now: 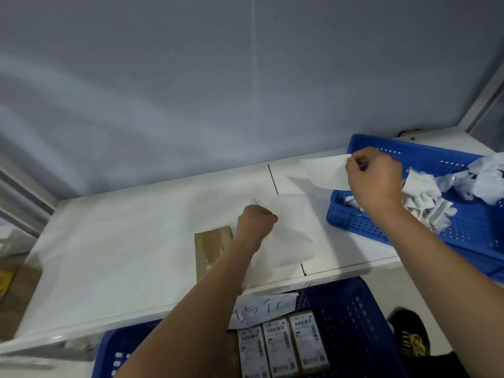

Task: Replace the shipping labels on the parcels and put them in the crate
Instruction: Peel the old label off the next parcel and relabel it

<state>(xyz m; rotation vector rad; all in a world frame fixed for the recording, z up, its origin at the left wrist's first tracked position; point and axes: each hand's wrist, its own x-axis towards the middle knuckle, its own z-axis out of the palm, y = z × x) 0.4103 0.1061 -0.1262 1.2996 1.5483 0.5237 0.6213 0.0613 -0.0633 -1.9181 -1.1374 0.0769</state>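
Labelled parcels (281, 347) in crate (351, 317) | left grip (256, 218) clamps backing sheet (291, 233) | right grip (373, 178) pinches label (324, 170) edge

The left half of the desk (109, 241) offers open surface, bounded behind by the grey wall (191, 91). At the middle, a brown parcel (211, 251) lies flat, partly under the left forearm. Just to its right, the left hand (255, 221) holds a translucent sheet (293, 236) that covers the desk there. A blue tray (463, 230) of crumpled paper scraps (431, 197) blocks the right end; the right hand (375, 177) holds a white sheet (326, 171) over its near-left corner. Below the front edge, a blue crate (349, 323) stands open-topped, with labelled parcels (281, 347) filling its middle.
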